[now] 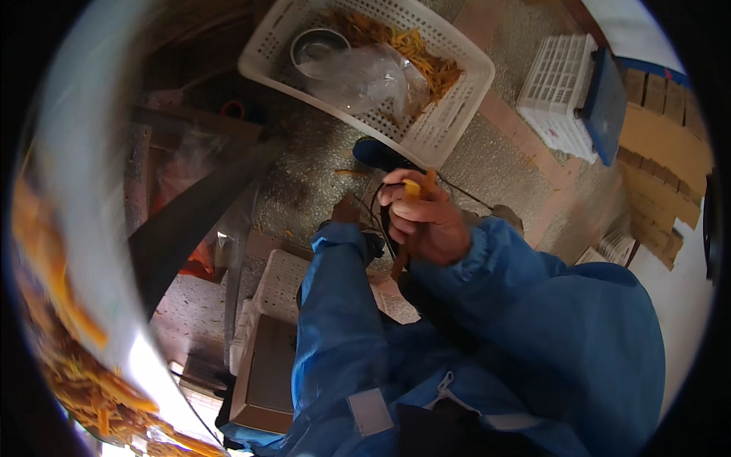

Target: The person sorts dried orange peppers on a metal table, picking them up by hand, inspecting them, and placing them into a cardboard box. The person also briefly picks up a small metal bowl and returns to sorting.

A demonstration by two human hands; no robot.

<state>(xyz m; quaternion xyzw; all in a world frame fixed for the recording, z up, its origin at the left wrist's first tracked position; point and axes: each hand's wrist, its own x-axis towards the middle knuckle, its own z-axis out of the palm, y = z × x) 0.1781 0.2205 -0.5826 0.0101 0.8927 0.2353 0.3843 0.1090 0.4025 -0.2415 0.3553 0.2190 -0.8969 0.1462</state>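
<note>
My right hand [425, 220] is closed around a few orange-yellow food strips [412, 187], perhaps dried sweet potato. Their ends stick up past the thumb and fingers, and a browner strip [400, 264] shows below the palm. Left of it and lower, my left hand [346, 210] reaches out of a blue sleeve; it is dark, and its fingers cannot be made out. Beyond both hands stands a white perforated plastic basket [457, 123]. Inside it lie more orange strips [440, 71], a clear plastic bag [371, 77] and a round metal bowl [320, 45].
At far left, a pale surface [85, 143] carries a heap of orange strips [103, 400]. A dark table leg [194, 228] slants beside it. White crates [554, 85] with a blue panel [605, 108] and stacked cardboard [662, 148] stand right. A cardboard box [268, 365] sits near my left arm.
</note>
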